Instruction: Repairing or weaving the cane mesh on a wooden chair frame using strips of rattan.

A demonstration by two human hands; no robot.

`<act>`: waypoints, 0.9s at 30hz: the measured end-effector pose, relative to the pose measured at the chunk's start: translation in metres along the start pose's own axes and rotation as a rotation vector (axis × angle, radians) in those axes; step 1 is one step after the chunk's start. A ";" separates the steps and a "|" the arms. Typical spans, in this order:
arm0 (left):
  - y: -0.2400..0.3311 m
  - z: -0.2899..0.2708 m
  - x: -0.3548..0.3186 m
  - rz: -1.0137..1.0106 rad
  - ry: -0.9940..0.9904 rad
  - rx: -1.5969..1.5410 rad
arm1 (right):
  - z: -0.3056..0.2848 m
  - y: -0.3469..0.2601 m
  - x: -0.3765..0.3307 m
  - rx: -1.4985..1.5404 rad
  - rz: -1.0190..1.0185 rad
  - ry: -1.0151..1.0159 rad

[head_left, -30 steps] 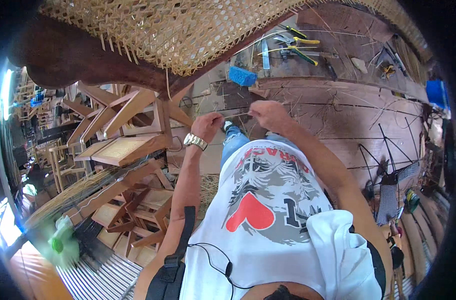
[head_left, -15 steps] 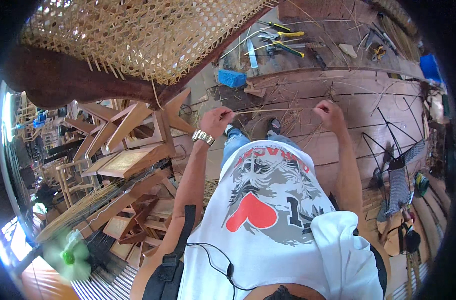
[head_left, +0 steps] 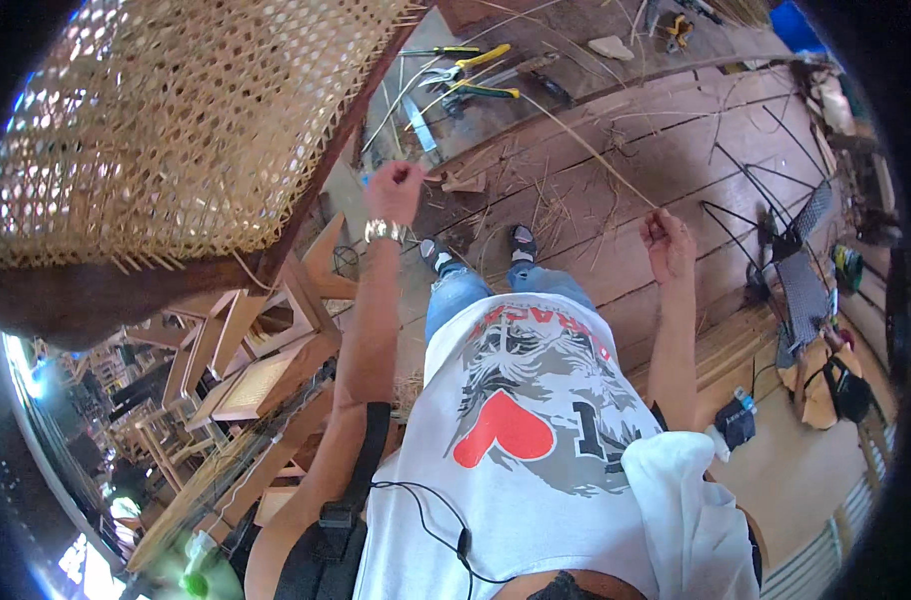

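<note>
My right hand (head_left: pixel 668 245) pinches the end of a thin pale cane strand (head_left: pixel 608 165), which runs up and left from my fingers over the plank floor. My left hand (head_left: pixel 394 192) is curled closed beside the frame of a woven cane panel (head_left: pixel 176 130); what it holds, if anything, I cannot make out. A small part of a blue sponge (head_left: pixel 367 180) shows behind that hand, and the rest is hidden. Beyond it lie yellow-handled pliers (head_left: pixel 481 62) and a flat metal blade (head_left: pixel 418 125).
Cane scraps (head_left: pixel 556 190) litter the planks around my feet. Wooden chair frames (head_left: pixel 276 370) are stacked at the left. On the right stands a thin black metal stand (head_left: pixel 766 195). A dark bag (head_left: pixel 846 390) hangs at the far right.
My left hand has moved up and left, over the blue sponge. My right hand has dropped slightly; the strand, earlier stretched between both hands, now slants up from the right one. The view has turned.
</note>
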State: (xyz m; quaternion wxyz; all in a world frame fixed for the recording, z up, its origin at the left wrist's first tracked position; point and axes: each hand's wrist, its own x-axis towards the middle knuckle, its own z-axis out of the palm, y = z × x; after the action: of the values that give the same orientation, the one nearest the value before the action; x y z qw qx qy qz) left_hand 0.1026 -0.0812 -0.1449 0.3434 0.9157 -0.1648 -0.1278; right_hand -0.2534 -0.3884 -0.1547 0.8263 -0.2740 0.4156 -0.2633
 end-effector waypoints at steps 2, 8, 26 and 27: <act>0.022 -0.002 0.033 -0.035 -0.008 0.156 | -0.010 0.012 -0.003 0.075 0.011 0.019; -0.016 0.036 0.138 -0.230 0.043 0.372 | 0.001 0.034 -0.035 0.005 -0.071 0.045; 0.068 0.027 0.129 0.425 0.347 0.036 | 0.060 0.023 -0.055 -0.346 -0.138 0.235; 0.086 0.015 0.117 0.541 0.357 0.075 | 0.064 0.025 -0.050 -0.347 -0.142 0.231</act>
State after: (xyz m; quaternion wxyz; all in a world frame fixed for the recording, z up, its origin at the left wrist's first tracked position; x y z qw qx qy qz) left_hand 0.1856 -0.1962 -0.1123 0.3543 0.8588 -0.3437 0.1368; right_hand -0.2201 -0.3226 -0.1123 0.6930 -0.4088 0.5263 -0.2750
